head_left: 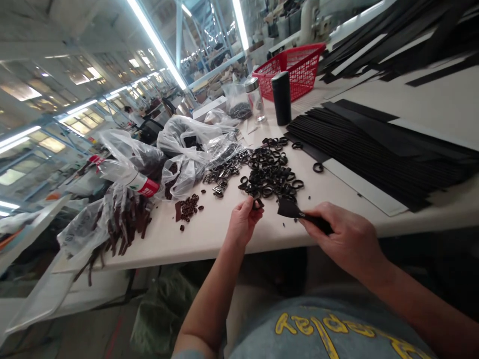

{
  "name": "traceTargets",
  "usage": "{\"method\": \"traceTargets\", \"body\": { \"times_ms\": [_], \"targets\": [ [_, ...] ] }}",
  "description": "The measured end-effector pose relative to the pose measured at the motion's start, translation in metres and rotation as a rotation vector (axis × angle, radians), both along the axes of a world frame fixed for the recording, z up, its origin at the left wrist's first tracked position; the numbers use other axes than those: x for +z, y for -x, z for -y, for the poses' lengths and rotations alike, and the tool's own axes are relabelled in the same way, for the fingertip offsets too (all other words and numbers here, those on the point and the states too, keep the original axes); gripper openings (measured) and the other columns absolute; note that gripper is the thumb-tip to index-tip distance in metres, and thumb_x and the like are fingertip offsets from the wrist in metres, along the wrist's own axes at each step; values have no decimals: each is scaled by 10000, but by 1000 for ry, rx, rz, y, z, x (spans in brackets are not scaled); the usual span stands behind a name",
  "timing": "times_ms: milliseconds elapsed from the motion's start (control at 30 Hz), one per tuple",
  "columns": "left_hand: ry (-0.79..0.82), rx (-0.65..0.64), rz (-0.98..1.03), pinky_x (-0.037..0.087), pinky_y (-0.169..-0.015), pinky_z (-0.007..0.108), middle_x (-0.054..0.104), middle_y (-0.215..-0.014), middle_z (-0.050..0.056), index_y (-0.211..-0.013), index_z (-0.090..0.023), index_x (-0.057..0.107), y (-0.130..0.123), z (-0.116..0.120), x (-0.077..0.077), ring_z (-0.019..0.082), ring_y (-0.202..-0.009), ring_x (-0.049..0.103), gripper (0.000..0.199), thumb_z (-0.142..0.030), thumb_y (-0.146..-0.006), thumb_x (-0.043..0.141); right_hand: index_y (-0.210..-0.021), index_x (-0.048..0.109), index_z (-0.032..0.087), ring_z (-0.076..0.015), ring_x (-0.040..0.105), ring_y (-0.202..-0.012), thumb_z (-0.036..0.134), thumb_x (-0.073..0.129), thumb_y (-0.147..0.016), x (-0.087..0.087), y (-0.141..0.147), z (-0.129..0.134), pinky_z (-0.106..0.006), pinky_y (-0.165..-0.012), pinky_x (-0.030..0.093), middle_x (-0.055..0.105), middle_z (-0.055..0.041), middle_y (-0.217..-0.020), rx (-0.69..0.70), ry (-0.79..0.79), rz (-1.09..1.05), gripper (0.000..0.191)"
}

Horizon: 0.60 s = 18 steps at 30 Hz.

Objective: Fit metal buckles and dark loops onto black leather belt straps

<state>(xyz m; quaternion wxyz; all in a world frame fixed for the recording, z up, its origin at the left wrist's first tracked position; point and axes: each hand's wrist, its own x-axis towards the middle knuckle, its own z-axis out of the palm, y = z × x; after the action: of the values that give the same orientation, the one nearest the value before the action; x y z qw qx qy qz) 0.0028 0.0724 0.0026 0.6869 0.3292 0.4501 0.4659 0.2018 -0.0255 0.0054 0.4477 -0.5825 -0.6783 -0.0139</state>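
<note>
My left hand (243,222) pinches a small black loop (258,204) between thumb and fingertips, just above the near part of the table. To the right of it, my right hand (346,239) is closed around a black strap (289,208) with a wide, flared end that points left toward the loop. A small pale slot or metal piece shows on the strap near my fingers. The two hands are apart. Right behind them lies a heap of black loops (270,172), with dark metal buckles (224,173) on its left side.
Small brown loops (189,207) and brown straps (123,219) lie left, near plastic bags (187,129). Stacked black strips (374,144) cover the right side. A black tumbler (281,98), glass jar (255,99) and red basket (305,72) stand behind. The table edge (202,259) runs below my hands.
</note>
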Motion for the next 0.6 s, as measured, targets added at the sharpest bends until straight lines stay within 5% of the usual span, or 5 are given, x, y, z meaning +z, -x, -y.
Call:
{"method": "traceTargets", "body": {
  "times_ms": [233,600],
  "targets": [
    [117,54,127,490,-558,191,632,-643,-33,-712,-143,623,-32,30,0,75,-546,629,492,-534,-575,888,-857,638,192,-213,650,-705,214,568,-931,1,6,-3,-328,-639,425,692,-45,-740,-19,-91,210,105],
    [55,51,144,498,-658,197,673,-670,-28,-719,-146,624,-41,39,0,69,-589,628,389,-363,-577,914,-803,596,184,-184,618,-659,199,582,-933,-8,5,0,-306,-622,408,643,-22,-698,-11,-116,192,131]
  ]
}}
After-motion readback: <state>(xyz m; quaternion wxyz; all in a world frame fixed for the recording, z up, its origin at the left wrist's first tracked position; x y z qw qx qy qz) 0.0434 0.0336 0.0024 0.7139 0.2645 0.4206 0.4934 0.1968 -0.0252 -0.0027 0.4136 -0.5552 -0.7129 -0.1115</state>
